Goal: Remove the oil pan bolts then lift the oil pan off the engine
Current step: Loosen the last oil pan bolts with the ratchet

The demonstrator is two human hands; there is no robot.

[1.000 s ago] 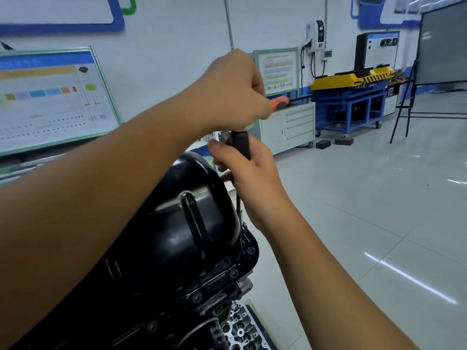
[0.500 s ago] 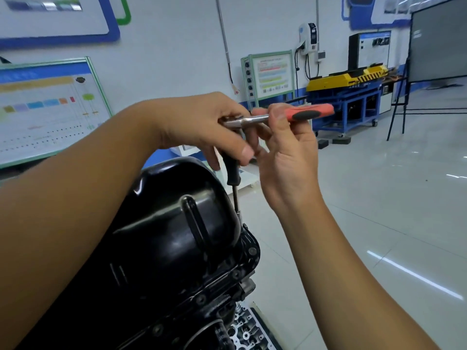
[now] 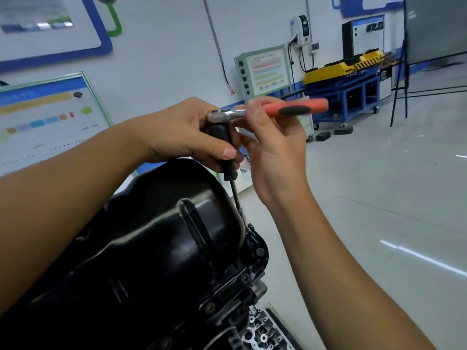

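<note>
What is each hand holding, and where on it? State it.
The left hand grips the black extension grip just below the ratchet head. The right hand pinches the ratchet where the metal neck meets the orange handle.

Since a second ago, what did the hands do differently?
The right hand left the black driver handle and took the ratchet; the left hand came off the top to grip the driver handle. The pan stayed on the engine.
</note>
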